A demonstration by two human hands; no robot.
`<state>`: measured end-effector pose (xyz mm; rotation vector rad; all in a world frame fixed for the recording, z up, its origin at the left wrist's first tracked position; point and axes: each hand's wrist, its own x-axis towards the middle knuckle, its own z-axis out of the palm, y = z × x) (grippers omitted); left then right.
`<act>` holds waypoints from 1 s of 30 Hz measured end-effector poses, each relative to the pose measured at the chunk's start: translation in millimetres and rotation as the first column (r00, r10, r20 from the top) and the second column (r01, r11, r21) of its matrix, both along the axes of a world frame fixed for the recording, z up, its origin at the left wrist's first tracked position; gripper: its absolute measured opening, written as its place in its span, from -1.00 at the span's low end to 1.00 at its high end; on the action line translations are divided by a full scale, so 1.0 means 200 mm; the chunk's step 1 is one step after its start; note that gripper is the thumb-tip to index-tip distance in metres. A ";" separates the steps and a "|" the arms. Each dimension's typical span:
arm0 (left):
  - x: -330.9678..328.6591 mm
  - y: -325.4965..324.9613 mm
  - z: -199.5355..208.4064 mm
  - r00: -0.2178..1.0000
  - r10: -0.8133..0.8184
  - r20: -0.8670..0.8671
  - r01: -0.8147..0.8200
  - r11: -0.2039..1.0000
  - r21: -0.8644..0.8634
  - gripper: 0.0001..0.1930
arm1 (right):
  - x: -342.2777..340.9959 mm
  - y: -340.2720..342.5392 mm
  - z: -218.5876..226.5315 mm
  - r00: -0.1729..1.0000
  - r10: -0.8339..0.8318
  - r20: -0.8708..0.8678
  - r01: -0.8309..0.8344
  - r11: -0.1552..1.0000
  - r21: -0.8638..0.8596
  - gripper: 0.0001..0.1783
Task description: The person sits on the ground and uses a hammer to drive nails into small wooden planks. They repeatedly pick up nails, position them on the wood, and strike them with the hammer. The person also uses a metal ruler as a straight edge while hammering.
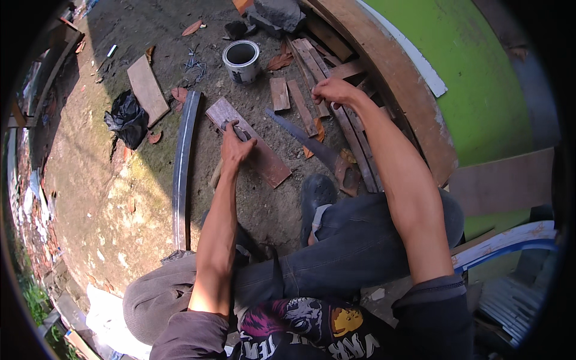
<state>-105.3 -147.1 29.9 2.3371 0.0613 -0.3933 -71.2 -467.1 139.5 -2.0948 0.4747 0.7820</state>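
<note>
A flat reddish-brown board [268, 161] lies slantwise on the ground in front of me. My left hand [237, 144] rests on it, thumb and fingers around a small dark grey piece [242, 132] whose kind I cannot make out. Over the wood strips at the right, my right hand [337, 93] is raised with its fingers closed. Something small and pale shows below those fingers, too small to name. Between the board and the strips lies a handsaw [306, 140], its wooden handle [347, 175] toward my knee.
A long dark metal-edged bar [185, 162] stretches along the board's left. Beyond are a paint can [241, 59], loose nails [193, 65], a black plastic bag [127, 120] and another board [148, 91]. Wood offcuts [280, 94] and a green panel [462, 72] stand at the right.
</note>
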 end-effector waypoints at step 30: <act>0.16 0.12 0.54 0.975 0.186 -0.121 -0.179 0.337 -0.924 -0.72 | -0.23 0.54 -0.68 0.978 0.079 0.195 -0.045 0.983 -0.176 -0.73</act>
